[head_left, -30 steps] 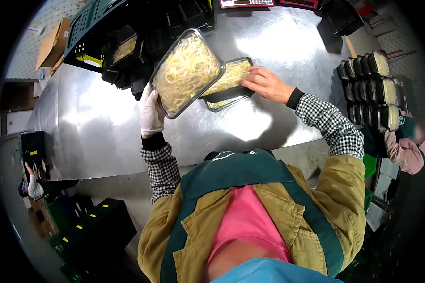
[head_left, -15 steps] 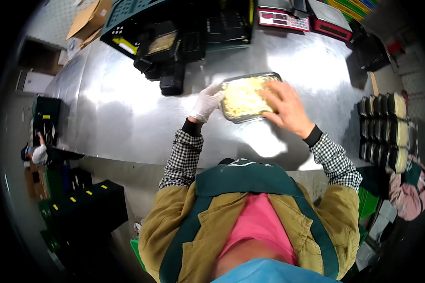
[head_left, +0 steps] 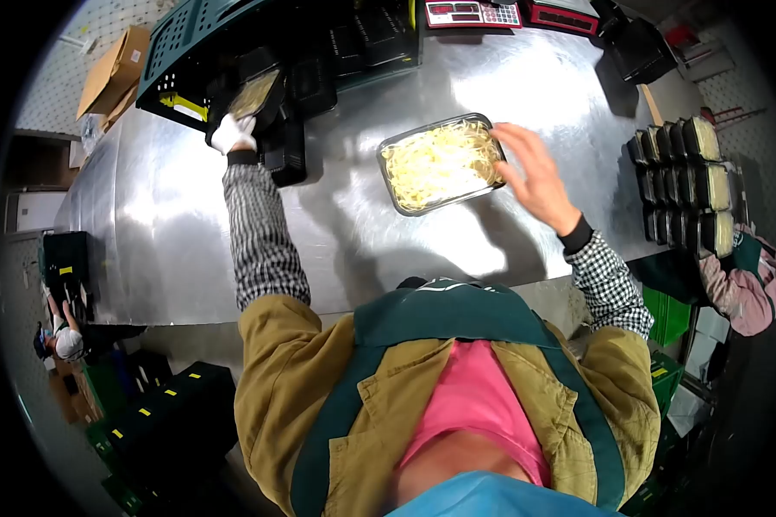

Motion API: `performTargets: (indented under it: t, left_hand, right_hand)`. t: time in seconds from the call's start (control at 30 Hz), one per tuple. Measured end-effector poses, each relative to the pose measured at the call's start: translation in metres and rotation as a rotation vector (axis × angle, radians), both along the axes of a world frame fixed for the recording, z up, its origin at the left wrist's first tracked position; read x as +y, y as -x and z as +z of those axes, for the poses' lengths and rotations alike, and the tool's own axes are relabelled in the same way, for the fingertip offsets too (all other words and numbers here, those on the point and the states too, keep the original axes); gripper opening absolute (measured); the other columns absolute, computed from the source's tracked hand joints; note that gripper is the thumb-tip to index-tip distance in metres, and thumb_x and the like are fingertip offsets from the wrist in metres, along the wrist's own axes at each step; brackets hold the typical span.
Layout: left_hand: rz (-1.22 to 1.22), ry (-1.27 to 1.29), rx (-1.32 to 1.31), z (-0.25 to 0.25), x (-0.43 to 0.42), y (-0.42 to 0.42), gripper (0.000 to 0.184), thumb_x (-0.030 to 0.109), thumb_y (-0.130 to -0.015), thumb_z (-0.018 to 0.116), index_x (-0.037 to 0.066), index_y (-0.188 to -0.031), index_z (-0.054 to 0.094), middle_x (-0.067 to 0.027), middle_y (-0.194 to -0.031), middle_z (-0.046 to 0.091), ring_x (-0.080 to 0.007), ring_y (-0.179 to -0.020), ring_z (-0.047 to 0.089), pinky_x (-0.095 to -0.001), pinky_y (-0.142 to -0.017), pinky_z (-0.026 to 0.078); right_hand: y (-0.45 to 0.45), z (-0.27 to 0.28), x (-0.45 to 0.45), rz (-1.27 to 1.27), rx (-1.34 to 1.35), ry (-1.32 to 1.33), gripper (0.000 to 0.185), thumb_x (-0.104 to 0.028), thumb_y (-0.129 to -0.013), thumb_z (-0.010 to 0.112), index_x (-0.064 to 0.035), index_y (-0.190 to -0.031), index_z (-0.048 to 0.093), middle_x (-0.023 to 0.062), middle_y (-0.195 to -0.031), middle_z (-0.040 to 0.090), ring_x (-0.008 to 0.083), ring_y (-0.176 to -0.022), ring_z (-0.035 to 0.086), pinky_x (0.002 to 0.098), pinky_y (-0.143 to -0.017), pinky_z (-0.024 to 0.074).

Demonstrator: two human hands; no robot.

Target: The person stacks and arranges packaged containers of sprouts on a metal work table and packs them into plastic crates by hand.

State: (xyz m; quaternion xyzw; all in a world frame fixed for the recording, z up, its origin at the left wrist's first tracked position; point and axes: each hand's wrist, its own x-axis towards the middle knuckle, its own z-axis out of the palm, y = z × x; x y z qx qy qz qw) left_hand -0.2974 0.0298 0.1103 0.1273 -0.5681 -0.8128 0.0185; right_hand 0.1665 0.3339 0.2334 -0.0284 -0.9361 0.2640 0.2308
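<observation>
On the metal table (head_left: 190, 250) in front of you, the tray of sprouts (head_left: 444, 164) rests flat and apart from the other containers. Its filling is done, by the look of it: sprouts spread nearly to every side, though you cannot tell from here whether a clear lid covers them. Your bare right hand (head_left: 539, 177) is at its right end, fingers loosely spread and thumb apart, gripping nothing; whether a fingertip touches the rim is unclear. Your gloved left hand (head_left: 233, 133) reaches away to the second sprout container (head_left: 257, 93), which sits tilted among black containers (head_left: 312, 84) by the open side of the crate (head_left: 168, 52). How far those fingers are closed, or whether they have hold of it, you cannot tell.

Farther out, a red-edged scale (head_left: 470, 13) stands beyond the tray. At the table's right, stacked packs (head_left: 703, 142) stand in rows, filled too, so that much looks finished; the tray before you is apart from them. Beside that stack is a co-worker (head_left: 737, 284).
</observation>
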Motion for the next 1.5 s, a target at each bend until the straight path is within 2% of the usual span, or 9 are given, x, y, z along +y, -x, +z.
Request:
performTargets:
  t: [0.37, 0.5, 0.57, 0.77, 0.97, 1.1, 1.13, 1.2, 1.5]
  left_hand:
    - [-0.398, 0.018, 0.222, 0.126, 0.018, -0.26, 0.039, 0.002, -0.082, 0.051, -0.006, -0.12, 0.048, -0.0042, -0.089, 0.059, -0.0078, -0.069, 0.057, -0.0192, -0.058, 0.048]
    - [-0.803, 0.057, 0.109, 0.111, 0.053, -0.288, 0.034, 0.006, -0.086, 0.052, -0.003, -0.119, 0.051, -0.0015, -0.087, 0.059, -0.0049, -0.067, 0.056, -0.0169, -0.058, 0.047]
    - [-0.969, 0.603, 0.12, 0.123, 0.055, -0.294, 0.039, 0.008, -0.085, 0.06, -0.005, -0.12, 0.052, -0.0003, -0.085, 0.06, -0.0042, -0.067, 0.056, -0.0177, -0.059, 0.046]
    - [-0.635, 1.424, 1.33, 0.173, 0.112, -0.348, 0.063, 0.028, -0.086, 0.058, 0.005, -0.14, 0.036, -0.0211, -0.144, 0.032, -0.0393, -0.132, 0.029, -0.052, -0.107, 0.023]
    - [-0.885, 1.623, 1.228, 0.137, 0.137, -0.353, 0.065, 0.03, -0.088, 0.055, 0.008, -0.143, 0.028, -0.0156, -0.148, 0.027, -0.0354, -0.138, 0.02, -0.0544, -0.11, 0.013]
    - [-0.907, 1.643, 1.214, 0.14, 0.138, -0.361, 0.065, 0.025, -0.086, 0.053, 0.007, -0.144, 0.028, -0.0155, -0.15, 0.023, -0.037, -0.139, 0.017, -0.0531, -0.112, 0.007]
    - [-0.899, 1.636, 1.212, 0.14, 0.142, -0.363, 0.065, 0.025, -0.085, 0.053, 0.007, -0.143, 0.029, -0.0154, -0.15, 0.023, -0.0369, -0.139, 0.017, -0.053, -0.112, 0.007]
    - [-0.883, 1.637, 1.198, 0.139, 0.143, -0.364, 0.065, 0.023, -0.084, 0.054, 0.007, -0.143, 0.031, -0.0153, -0.15, 0.023, -0.0368, -0.139, 0.017, -0.0528, -0.112, 0.007]
    - [-0.863, 1.66, 1.181, 0.138, 0.179, -0.366, 0.064, 0.023, -0.084, 0.055, 0.006, -0.141, 0.032, -0.0157, -0.15, 0.024, -0.0336, -0.14, 0.018, -0.0548, -0.111, 0.007]
  right_hand:
    - [0.04, 0.017, 0.001, 0.13, -0.035, 1.03, 0.041, -0.022, -0.096, 0.048, -0.0015, -0.132, 0.045, 0.0117, -0.121, 0.053, 0.017, -0.102, 0.057, 0.027, -0.085, 0.0464]
    - [0.044, 0.006, 0.008, -0.011, -0.086, 0.299, 0.048, -0.022, -0.091, 0.057, -0.0085, -0.135, 0.044, 0.0059, -0.098, 0.054, 0.0107, -0.083, 0.056, 0.0247, -0.07, 0.049]
    - [0.034, -0.004, 0.022, 0.086, -0.169, 0.766, 0.048, -0.019, -0.089, 0.059, -0.0077, -0.134, 0.045, 0.0032, -0.09, 0.056, 0.009, -0.077, 0.054, 0.0239, -0.068, 0.0481]
    - [0.014, 0.013, 0.007, 0.031, -0.169, 0.903, 0.046, -0.023, -0.092, 0.055, -0.0042, -0.133, 0.044, 0.0028, -0.081, 0.055, 0.0077, -0.063, 0.054, 0.0225, -0.053, 0.0475]
    - [-0.037, -0.148, 0.025, -0.443, -0.152, 1.186, 0.033, -0.015, -0.091, 0.05, -0.0033, -0.06, 0.048, 0.0037, -0.054, 0.051, 0.0117, -0.047, 0.054, 0.026, -0.041, 0.0423]
    - [-0.032, -0.231, -0.06, -0.227, -0.612, 1.747, 0.015, -0.013, -0.09, 0.055, -0.0023, -0.1, 0.059, 0.0087, -0.079, 0.062, 0.0139, -0.065, 0.06, 0.0272, -0.05, 0.0466]
    - [-0.021, -0.257, -0.071, 0.069, -0.082, 1.327, 0.013, -0.015, -0.092, 0.055, -0.0032, -0.098, 0.058, 0.0068, -0.079, 0.061, 0.0131, -0.067, 0.059, 0.0269, -0.051, 0.0465]
    - [0.007, -0.242, -0.096, -0.184, -0.12, 1.912, 0.01, -0.014, -0.095, 0.05, -0.0068, -0.093, 0.057, 0.0042, -0.081, 0.058, 0.0121, -0.064, 0.054, 0.0254, -0.052, 0.0437]
    - [0.039, -0.287, -0.088, -0.392, 0.207, 2.055, 0.018, -0.008, -0.092, 0.049, -0.012, -0.109, 0.054, 0.0053, -0.098, 0.059, 0.0161, -0.076, 0.056, 0.0253, -0.06, 0.0447]
